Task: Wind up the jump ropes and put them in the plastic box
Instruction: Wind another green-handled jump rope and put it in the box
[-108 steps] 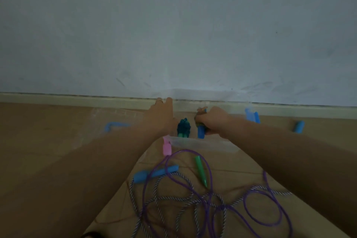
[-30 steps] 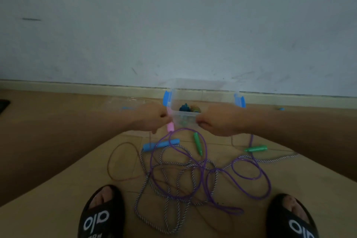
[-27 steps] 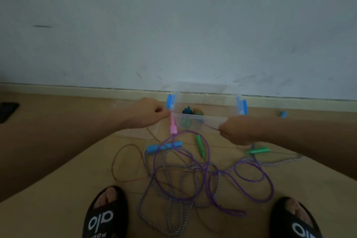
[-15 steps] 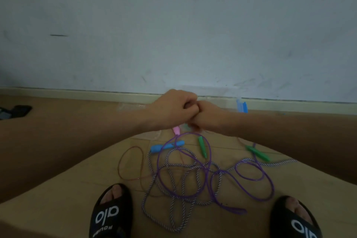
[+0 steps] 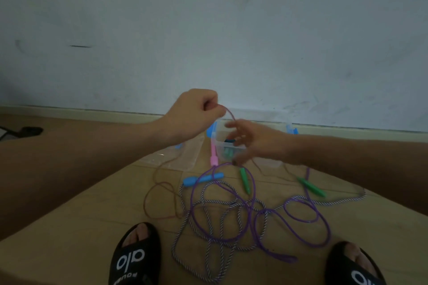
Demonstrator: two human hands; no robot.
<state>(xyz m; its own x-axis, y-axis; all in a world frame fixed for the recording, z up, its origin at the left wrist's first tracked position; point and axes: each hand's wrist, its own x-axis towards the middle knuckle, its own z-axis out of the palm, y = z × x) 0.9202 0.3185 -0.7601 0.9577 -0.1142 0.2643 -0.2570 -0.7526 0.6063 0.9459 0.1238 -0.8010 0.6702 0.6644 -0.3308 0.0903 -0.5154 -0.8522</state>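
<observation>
Materials: thin pink rope (image 5: 159,194) is a smooth, glossy cord; purple rope (image 5: 301,220) is smooth and thicker; striped rope (image 5: 208,245) is twisted, white and dark.
Handles: short, rounded plastic sticks, namely a pink handle (image 5: 213,155), a blue handle (image 5: 203,178) and two green handles (image 5: 245,180) (image 5: 311,187).
Left hand: left hand (image 5: 194,115) is raised and fisted, thumb against forefinger, pinching the thin pink rope, which arcs from the fist toward the right hand.
Right hand: right hand (image 5: 257,143) is blurred, its fingers loosely spread and pointing left; the pink rope runs to the fingertips, but whether they grip it I cannot tell.
Pink rope's run: from the left hand it hangs down and lies in a loose loop on the floor below the left forearm.
Other ropes: purple and striped ropes lie tangled in overlapping loops on the floor below both hands, between two black slippers (image 5: 134,257) (image 5: 354,266).
Box: plastic box (image 5: 266,162) is clear with blue side clips and sits on the floor just beyond and under the right hand; a dark wound bundle and teal pieces show inside.
Lid: clear lid (image 5: 176,157) lies flat below the left wrist, just left of the box.
Floor: tan wooden boards (image 5: 81,227) meet a pale skirting and a scuffed white wall (image 5: 208,30).
</observation>
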